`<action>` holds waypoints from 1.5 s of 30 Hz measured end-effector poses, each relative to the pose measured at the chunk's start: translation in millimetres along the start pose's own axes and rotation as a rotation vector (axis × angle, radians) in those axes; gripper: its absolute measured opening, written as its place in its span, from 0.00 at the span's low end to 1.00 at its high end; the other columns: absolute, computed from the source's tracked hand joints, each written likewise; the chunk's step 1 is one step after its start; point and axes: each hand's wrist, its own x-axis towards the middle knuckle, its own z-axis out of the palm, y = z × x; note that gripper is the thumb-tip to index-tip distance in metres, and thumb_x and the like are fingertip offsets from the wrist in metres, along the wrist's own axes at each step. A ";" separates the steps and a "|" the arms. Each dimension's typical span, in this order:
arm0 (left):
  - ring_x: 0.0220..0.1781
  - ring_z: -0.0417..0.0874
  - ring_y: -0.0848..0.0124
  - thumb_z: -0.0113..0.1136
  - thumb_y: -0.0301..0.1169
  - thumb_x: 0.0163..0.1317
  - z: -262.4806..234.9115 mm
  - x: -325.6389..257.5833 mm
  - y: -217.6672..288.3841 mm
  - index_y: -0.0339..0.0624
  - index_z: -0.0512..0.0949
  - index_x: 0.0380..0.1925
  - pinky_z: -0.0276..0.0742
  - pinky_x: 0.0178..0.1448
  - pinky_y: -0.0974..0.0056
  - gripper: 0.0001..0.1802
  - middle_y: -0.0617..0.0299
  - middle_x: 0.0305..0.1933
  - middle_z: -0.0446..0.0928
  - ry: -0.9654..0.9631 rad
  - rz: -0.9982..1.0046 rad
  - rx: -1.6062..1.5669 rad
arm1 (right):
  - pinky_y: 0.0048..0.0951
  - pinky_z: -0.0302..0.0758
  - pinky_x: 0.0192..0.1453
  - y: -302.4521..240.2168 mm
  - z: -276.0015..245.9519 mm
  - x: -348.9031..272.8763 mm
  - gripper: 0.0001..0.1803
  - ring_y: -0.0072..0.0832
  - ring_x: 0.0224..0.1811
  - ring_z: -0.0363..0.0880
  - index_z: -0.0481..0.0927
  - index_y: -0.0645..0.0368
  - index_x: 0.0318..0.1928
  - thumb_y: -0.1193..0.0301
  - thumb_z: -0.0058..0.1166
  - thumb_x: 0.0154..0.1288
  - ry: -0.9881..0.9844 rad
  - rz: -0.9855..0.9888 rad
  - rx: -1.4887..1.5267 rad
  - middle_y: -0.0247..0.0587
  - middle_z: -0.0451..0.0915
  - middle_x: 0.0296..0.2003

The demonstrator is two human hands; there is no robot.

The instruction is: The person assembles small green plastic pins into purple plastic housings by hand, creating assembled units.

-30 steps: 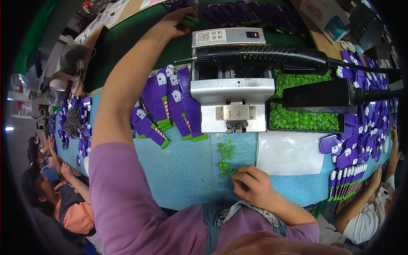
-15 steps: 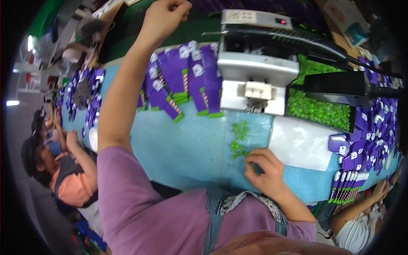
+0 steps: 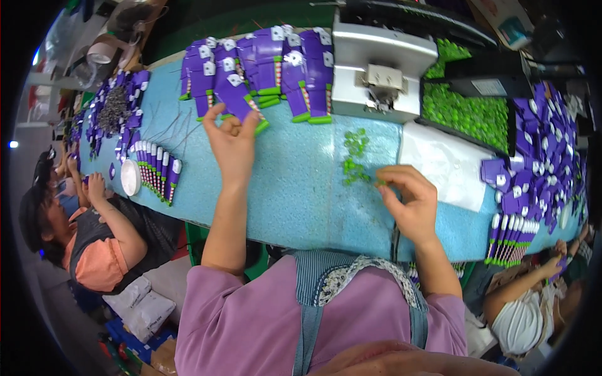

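- A pale label (image 3: 489, 86) sits on the black box-shaped tool (image 3: 511, 74) at far right; its print is too small to read. A white bag (image 3: 152, 313) at near left carries dark print.
- The left hand (image 3: 232, 135) is over the blue table (image 3: 282, 194), thumb and forefinger apart at the near end of a purple flat piece (image 3: 233, 94), left of the metal machine (image 3: 385, 47).
- That piece's long axis slants from far left to near right: its white end faces far, its green end near and right. Similar purple pieces (image 3: 262, 53) lie around it, most pointing their green ends near.
- The right hand (image 3: 411, 197), well apart from the left, has thumb and forefinger close together just right of scattered green beads (image 3: 355, 144).
- At this blur, I cannot tell whether either hand grips anything.
- The left thumb partly covers the piece's green end. The box-shaped tool hides some of the black bead tray (image 3: 512, 135). The machine's far part runs behind a black handle (image 3: 414, 14) at the upper edge.
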 end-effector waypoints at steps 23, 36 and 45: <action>0.25 0.71 0.84 0.67 0.27 0.58 55.9 -117.7 68.4 0.40 0.67 0.51 0.65 0.25 0.76 0.23 0.65 0.34 0.76 -0.880 -0.670 -0.553 | 0.30 0.76 0.33 -31.6 -6.7 -18.2 0.19 0.37 0.32 0.79 0.77 0.69 0.43 0.85 0.64 0.47 0.006 -0.455 -0.307 0.46 0.81 0.35; 0.35 0.69 0.71 0.41 0.33 0.72 74.3 -117.4 59.6 0.38 0.64 0.52 0.69 0.35 0.65 0.14 0.57 0.38 0.68 -0.746 -0.287 -0.563 | 0.35 0.73 0.40 2.2 -84.1 -7.1 0.09 0.38 0.35 0.76 0.78 0.63 0.34 0.79 0.61 0.51 0.302 -0.245 -0.857 0.42 0.79 0.33; 0.38 0.73 0.71 0.48 0.25 0.67 80.4 -121.8 63.7 0.36 0.59 0.59 0.72 0.36 0.64 0.21 0.53 0.47 0.71 -0.807 -0.273 -0.517 | 0.36 0.64 0.44 25.4 -110.3 2.4 0.08 0.34 0.41 0.71 0.79 0.59 0.33 0.75 0.62 0.51 0.320 -0.187 -1.225 0.33 0.78 0.37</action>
